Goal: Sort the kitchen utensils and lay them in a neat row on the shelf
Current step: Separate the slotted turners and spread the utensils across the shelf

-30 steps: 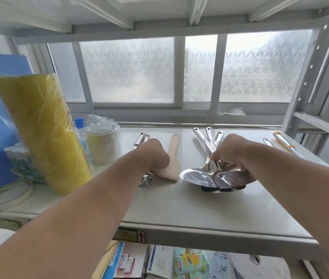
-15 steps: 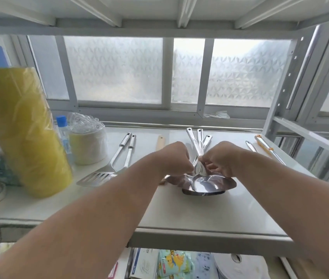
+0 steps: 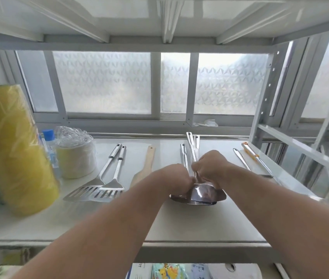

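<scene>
Steel ladles (image 3: pixel 197 195) stacked on the shelf (image 3: pixel 179 224), left hand (image 3: pixel 176 181) and right hand (image 3: pixel 209 165) both pinched on their handles, likely squaring the stack; spatulas (image 3: pixel 99 190) and wooden spatula (image 3: pixel 143 170) already rowed left of the hands.

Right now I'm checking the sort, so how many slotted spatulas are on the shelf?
2. Both lie side by side at the left of the shelf: one slotted spatula nearer the yellow roll, the other overlapping its right edge.
</scene>
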A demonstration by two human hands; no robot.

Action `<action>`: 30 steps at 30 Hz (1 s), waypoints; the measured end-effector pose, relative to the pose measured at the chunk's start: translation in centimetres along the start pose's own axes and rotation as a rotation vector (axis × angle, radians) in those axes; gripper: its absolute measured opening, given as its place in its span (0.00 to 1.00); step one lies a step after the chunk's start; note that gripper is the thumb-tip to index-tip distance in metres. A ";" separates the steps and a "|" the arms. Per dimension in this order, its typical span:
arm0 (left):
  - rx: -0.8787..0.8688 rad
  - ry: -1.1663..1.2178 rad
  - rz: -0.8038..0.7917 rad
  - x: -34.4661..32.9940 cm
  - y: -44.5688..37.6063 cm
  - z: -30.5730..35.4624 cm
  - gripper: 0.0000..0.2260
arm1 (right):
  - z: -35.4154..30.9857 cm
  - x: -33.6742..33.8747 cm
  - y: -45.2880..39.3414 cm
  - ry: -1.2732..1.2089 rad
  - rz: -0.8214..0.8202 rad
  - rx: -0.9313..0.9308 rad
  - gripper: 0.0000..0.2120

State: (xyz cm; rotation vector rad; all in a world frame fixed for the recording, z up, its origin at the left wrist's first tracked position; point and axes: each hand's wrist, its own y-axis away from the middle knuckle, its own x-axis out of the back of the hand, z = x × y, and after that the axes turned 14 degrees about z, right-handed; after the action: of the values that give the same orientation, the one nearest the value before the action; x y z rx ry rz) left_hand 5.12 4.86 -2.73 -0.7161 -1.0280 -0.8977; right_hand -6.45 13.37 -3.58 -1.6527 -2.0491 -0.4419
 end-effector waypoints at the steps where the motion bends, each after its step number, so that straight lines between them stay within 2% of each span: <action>1: 0.016 0.006 0.015 0.0 -0.1 -0.2 0.21 | -0.1 0.1 0.1 0.000 0.010 -0.009 0.05; 8: 0.078 -0.053 0.108 0.9 -0.6 -1.8 0.18 | -0.3 0.5 0.0 -0.046 -0.029 -0.061 0.04; 12: 0.027 -0.119 0.118 1.5 -0.5 -3.4 0.16 | -1.1 0.0 0.7 -0.062 -0.134 0.042 0.05; 16: 0.001 -0.155 0.161 1.7 -0.8 -4.9 0.15 | -1.6 -0.7 1.1 -0.143 -0.043 0.057 0.08; 20: -0.012 -0.212 0.180 2.3 -0.8 -5.5 0.15 | -1.8 0.6 0.3 -0.234 0.029 -0.043 0.08; 23: -0.063 -0.208 0.202 2.0 -0.6 -5.3 0.25 | -1.2 1.8 -0.8 -0.253 0.009 -0.123 0.04; 26: -0.186 -0.050 0.145 1.2 -0.2 -4.2 0.34 | -0.7 2.9 -0.5 -0.041 -0.113 -0.019 0.15; 28: -0.230 -0.031 0.041 0.4 0.1 -3.4 0.39 | -0.3 2.5 -0.2 -0.117 -0.092 -0.084 0.15; 30: -0.243 -0.033 -0.003 -0.1 0.1 -3.1 0.41 | 0.0 2.2 0.2 0.071 -0.029 -0.012 0.14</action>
State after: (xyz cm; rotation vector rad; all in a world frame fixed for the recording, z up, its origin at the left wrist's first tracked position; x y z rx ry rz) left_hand 6.46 2.33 -3.92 -0.9355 -0.9583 -1.0274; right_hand -6.57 15.23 -2.37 -1.5930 -2.0241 -0.5166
